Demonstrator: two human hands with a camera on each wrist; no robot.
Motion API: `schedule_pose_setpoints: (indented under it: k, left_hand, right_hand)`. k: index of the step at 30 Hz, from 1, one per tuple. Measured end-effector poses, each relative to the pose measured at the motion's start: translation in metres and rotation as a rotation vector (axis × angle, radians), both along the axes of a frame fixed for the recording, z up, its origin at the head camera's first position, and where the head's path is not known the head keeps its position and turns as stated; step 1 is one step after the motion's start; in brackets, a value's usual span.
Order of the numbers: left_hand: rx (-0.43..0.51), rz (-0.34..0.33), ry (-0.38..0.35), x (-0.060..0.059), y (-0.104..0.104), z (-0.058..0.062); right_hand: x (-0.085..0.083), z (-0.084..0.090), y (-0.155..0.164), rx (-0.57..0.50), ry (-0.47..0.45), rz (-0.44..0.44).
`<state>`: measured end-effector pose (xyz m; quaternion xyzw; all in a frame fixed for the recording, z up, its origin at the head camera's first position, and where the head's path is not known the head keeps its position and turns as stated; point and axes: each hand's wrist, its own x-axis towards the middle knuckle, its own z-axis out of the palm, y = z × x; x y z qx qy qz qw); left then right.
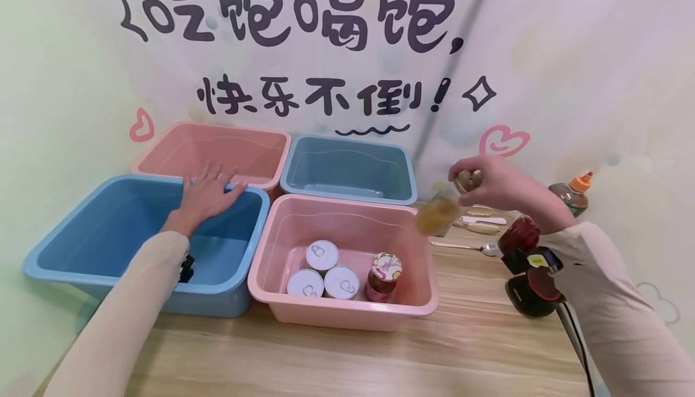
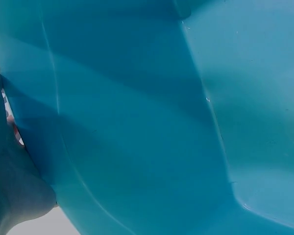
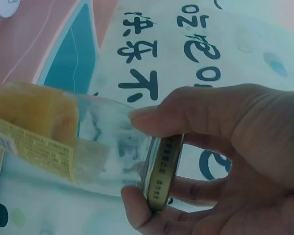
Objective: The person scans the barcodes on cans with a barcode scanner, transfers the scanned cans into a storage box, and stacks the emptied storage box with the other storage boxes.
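1. While the right hand [image 1: 496, 183] grips a glass jar [image 1: 437, 213] by its metal lid, tilted above the near pink bin's [image 1: 423, 300] right rim, its yellow contents slump sideways.
2. Fingers spread, the left hand [image 1: 206, 195] rests on the blue bin's [image 1: 60, 246] far rim, seemingly steadying it.
3. Smooth plastic bin holds three round tins [image 1: 323, 273] and a jam jar [image 1: 382, 276].

Head view: bright, soft, even light, faint shadows under the tubs [image 1: 347, 300]; wide-angle bending at edges, motion blur on the glass jar [image 1: 437, 213]. Both wrist views carry a blue-green cast. Left wrist view is too close, nearly featureless blue wall [image 2: 161, 122].
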<state>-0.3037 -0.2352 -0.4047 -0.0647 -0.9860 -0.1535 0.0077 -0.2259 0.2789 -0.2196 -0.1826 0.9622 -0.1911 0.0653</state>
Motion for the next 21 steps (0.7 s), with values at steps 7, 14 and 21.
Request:
schedule_pose_setpoints:
  k: [7,14,21]
  left_hand:
    - [0.022,0.015,0.018,0.001,0.000,0.001]
    - [0.026,0.026,0.016,0.001,-0.001,0.001]
    - [0.025,0.037,0.014,-0.001,-0.002,0.000]
  right_hand:
    - [0.011,-0.010,0.031,0.029,0.018,-0.026]
    - [0.022,-0.028,0.064,0.056,-0.038,-0.075]
    - [0.034,-0.049,0.092,-0.014,-0.101,-0.117]
